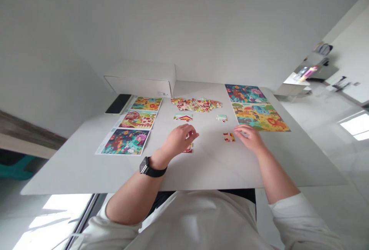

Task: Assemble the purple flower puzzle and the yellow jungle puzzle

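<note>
My left hand (180, 140), with a black watch on its wrist, is curled over a small red-and-white puzzle piece (188, 149) and seems to pinch it. My right hand (250, 136) rests on the white table (213, 165) with its fingers bent, right beside a small orange-and-red joined piece (228, 137); I cannot make out whether it holds anything. A heap of loose puzzle pieces (197, 104) lies further back in the middle. Two small joined bits lie between: one with a red roof (182, 117) and one pale green (221, 118).
Two finished colourful puzzles (255, 107) lie at the right. Three picture sheets (135, 125) lie in a column at the left, next to a black phone (118, 104). A white box (142, 79) stands at the back against the wall. A desk with items stands far right.
</note>
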The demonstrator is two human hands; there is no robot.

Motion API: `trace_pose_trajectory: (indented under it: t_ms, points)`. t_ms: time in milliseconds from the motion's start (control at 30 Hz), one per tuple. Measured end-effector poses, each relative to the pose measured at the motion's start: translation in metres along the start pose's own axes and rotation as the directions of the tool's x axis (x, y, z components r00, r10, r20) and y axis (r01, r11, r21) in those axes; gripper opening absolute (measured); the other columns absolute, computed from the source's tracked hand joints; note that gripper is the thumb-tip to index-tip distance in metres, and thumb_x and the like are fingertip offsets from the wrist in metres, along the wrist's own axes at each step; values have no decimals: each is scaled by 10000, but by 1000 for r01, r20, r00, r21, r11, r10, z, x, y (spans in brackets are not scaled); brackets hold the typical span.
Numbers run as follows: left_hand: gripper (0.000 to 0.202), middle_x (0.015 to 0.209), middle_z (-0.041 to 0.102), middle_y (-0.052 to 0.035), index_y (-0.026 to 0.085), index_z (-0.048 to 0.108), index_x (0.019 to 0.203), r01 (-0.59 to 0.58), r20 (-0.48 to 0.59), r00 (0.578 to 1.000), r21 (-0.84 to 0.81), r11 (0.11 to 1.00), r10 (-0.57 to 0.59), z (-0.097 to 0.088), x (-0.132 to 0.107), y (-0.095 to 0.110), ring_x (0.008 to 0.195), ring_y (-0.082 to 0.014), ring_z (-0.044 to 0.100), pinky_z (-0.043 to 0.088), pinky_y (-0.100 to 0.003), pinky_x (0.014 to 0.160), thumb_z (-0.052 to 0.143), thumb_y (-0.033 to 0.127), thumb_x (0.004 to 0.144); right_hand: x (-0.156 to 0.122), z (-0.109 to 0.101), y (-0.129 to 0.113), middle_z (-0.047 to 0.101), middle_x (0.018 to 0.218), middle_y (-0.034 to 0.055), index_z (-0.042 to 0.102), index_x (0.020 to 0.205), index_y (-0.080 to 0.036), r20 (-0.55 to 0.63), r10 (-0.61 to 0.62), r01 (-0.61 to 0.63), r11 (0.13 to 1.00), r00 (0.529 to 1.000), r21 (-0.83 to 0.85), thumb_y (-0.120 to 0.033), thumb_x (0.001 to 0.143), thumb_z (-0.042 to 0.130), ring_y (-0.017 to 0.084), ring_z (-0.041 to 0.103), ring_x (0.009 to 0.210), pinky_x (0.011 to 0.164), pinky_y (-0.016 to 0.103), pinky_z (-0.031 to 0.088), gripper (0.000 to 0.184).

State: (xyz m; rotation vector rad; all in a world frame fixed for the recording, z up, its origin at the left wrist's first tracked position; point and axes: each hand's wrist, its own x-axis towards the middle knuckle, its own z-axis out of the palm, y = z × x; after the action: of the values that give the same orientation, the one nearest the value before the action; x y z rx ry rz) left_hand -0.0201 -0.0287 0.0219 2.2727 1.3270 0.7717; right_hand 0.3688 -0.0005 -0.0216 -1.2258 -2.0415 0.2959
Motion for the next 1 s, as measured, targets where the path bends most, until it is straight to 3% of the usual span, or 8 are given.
trace_pose_trajectory:
  t_ms: [100, 167, 333, 467, 600, 700, 900, 1000]
  points:
    - [482, 712, 657, -31, 217, 569, 706, 97, -68, 993, -38, 995, -100, 1, 3, 6, 685, -176, 586, 373, -311, 688, 462, 453, 1114, 5, -5, -1, 814, 967, 69, 800, 967, -274, -71, 62, -64, 998, 996, -27, -438, 1048, 614, 250, 770, 921, 840, 395, 627, 261]
    - [534, 645, 621, -22, 221, 501, 649, 148, -89, 984, -59, 987, -153, 3, 4, 6, 616, -160, 533, 329, -313, 654, 443, 482, 1111, 12, -10, -4, 810, 969, 69, 799, 988, -270, -60, 47, -50, 997, 997, -64, -428, 1043, 619, 250, 763, 916, 829, 388, 617, 245]
    - [545, 621, 607, -18, 223, 471, 632, 181, -117, 974, -109, 977, -194, 12, 7, 3, 588, -147, 504, 311, -306, 637, 444, 508, 1096, 49, -23, -18, 828, 1035, 69, 819, 1022, -272, 68, -36, 46, 986, 997, -159, -384, 1023, 631, 256, 773, 956, 872, 389, 605, 219]
    - [525, 634, 598, -10, 225, 551, 710, 195, -169, 960, -166, 967, -223, 14, 8, -3, 609, -160, 543, 357, -294, 654, 392, 516, 1117, 89, -19, -22, 833, 1051, 65, 834, 1032, -271, 167, -22, 58, 975, 986, -212, -361, 1007, 629, 249, 765, 921, 873, 380, 597, 225]
    - [394, 751, 677, -23, 214, 686, 1009, 169, -201, 956, -218, 961, -214, 14, 10, -8, 684, -182, 637, 448, -294, 717, 353, 383, 1135, 127, 0, -20, 835, 1089, 74, 836, 1049, -256, 252, 32, 31, 969, 967, -244, -313, 985, 659, 255, 765, 974, 906, 371, 585, 197]
    - [349, 775, 693, -15, 217, 684, 1226, 167, -163, 964, -254, 953, -212, 17, 11, -9, 668, -177, 657, 475, -293, 725, 366, 315, 1123, 153, 21, -19, 834, 1121, 76, 840, 1056, -247, 320, 84, 13, 958, 944, -287, -293, 979, 686, 256, 764, 1025, 943, 358, 568, 178]
    - [339, 695, 660, 25, 225, 652, 1350, 170, -127, 970, -259, 951, -208, 24, 10, -4, 661, -181, 659, 449, -282, 705, 463, 375, 1112, 199, 70, -18, 816, 1217, 101, 842, 1148, -227, 398, 114, 61, 914, 910, -401, -303, 993, 708, 268, 732, 1138, 1048, 352, 529, 219]
    - [346, 693, 657, 28, 221, 642, 1370, 140, -109, 979, -265, 954, -174, 25, 8, -1, 663, -179, 657, 436, -280, 700, 468, 377, 1116, 217, 92, -16, 766, 1359, 138, 788, 1331, -209, 380, 115, 74, 891, 918, -448, -347, 976, 749, 297, 688, 1243, 1133, 398, 496, 383]
